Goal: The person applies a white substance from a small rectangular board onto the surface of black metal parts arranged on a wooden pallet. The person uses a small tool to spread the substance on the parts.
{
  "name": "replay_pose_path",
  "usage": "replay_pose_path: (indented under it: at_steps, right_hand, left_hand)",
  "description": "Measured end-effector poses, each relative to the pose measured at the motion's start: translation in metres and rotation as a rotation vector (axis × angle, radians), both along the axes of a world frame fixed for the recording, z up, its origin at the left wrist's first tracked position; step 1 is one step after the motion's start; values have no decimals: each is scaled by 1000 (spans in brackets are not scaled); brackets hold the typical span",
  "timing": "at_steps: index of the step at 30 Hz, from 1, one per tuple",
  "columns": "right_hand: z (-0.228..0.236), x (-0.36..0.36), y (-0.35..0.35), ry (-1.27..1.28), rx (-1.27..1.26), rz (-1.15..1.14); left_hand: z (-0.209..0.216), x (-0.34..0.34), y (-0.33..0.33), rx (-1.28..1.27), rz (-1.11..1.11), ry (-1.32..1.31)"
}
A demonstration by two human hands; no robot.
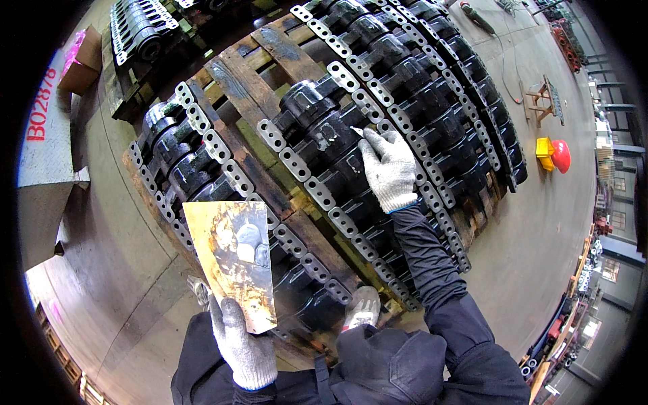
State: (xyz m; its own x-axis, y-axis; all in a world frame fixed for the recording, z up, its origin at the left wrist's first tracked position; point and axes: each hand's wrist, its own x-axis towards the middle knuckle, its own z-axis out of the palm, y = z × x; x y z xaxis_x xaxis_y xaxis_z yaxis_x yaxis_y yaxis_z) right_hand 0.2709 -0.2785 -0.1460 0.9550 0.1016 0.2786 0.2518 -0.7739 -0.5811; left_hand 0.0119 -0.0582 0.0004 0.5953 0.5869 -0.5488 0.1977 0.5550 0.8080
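White knit covers the left hand [244, 343], whose fingers are closed on the lower end of a stained plate [209, 233]. The plate is up in front of the body, above the left edge of a wooden pallet [233, 84], with a grey blob [248, 236] on its face. It looks thin, stiff and fairly light; its lower edge, clear of the blob, seems the best hold, as the smeared part may be slippery. A shoe [363, 309] stands by the pallet's near edge.

Farther out, the right hand [390, 172], also gloved, reaches over the middle track row [307, 104], fingers pinched narrow around a small pale tool [358, 131]. Only its tip shows, and I cannot tell whether that touches the black metal. The tool is probably light, best pinched close behind the tip. The glossy track row looks rigid, slick and very heavy.

Beyond the pallet's right edge, a yellow bin [544, 152] and a round red object [561, 156] sit together; past its far left corner stands a cardboard box [82, 71].
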Motion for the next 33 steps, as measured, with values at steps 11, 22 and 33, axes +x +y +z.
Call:
replay_pose_path:
  at_steps: [11, 22, 33]
  right_hand:
    - [0, 1, 2, -58, -90, 28]
    - [2, 2, 0, -122, -204, 64]
    - [1, 4, -2, -161, -232, 117]
  left_hand:
    - [-1, -2, 0, -6, 17, -7]
    - [-2, -3, 0, -15, -8, -32]
    - [-2, -3, 0, -6, -13, -11]
